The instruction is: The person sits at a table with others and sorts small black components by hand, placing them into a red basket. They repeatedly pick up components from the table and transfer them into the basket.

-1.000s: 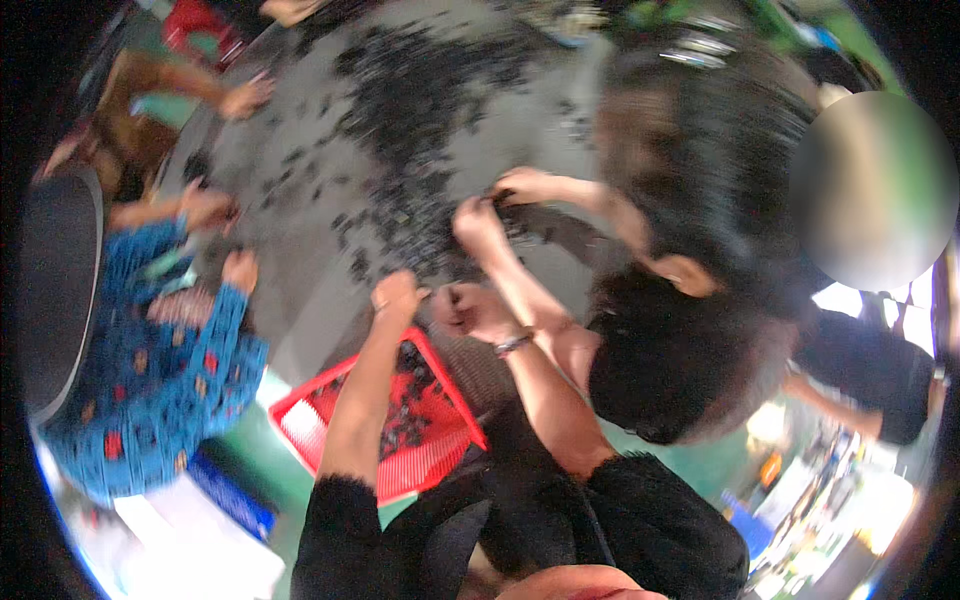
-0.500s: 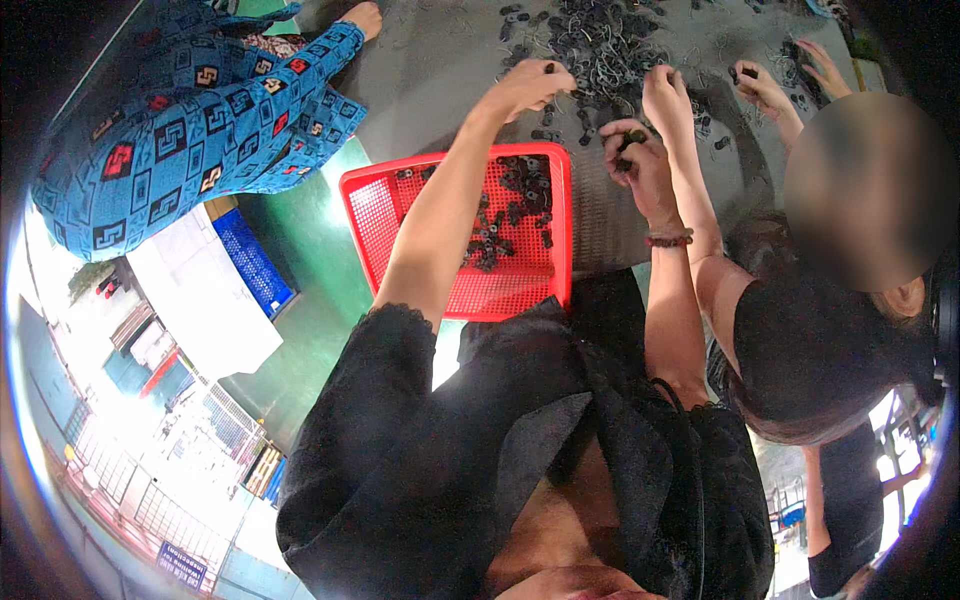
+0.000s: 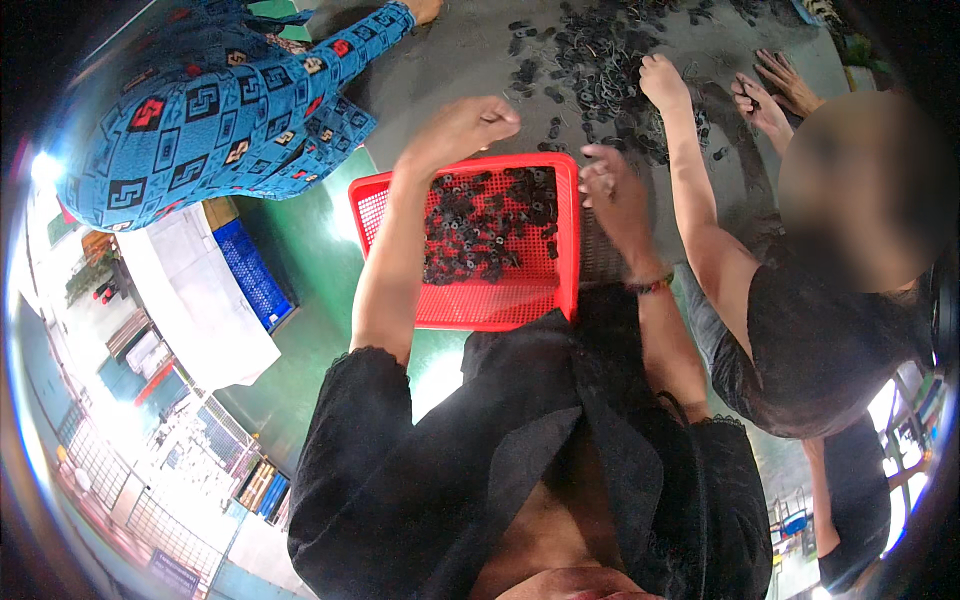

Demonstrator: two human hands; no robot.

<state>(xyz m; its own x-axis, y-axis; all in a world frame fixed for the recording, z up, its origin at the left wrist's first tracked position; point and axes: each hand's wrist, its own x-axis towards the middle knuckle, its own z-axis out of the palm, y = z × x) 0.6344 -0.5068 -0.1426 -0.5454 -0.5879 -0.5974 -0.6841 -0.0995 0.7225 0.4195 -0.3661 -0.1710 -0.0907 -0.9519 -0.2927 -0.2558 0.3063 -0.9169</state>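
Observation:
A red plastic basket [image 3: 430, 322] stands in front of me, many small black parts [image 3: 470, 230] strewn over its mesh floor. Above its far left rim is my left hand [image 3: 462, 132], fingers curled in; whatever they may hold is hidden. My right hand [image 3: 615, 195], a beaded bracelet on its wrist, hovers just beyond the basket's right rim. Its fingers are apart, somewhat blurred, with nothing plainly in them. Farther off, a heap of black parts mixed with thin wire-like hooks [image 3: 605, 75] covers the grey tabletop [image 3: 450, 65].
On my right, a co-worker's hand [image 3: 665, 85] reaches to the heap. Another pair of hands [image 3: 770, 100] works at the far right. A person in a blue patterned shirt [image 3: 220, 130] leans in at left. A blue crate [image 3: 250, 270] sits on the green floor.
Both my hands have come back from the heap toward the basket, the left one moving left. The black part in my right hand no longer shows. More black parts are visible in the basket.

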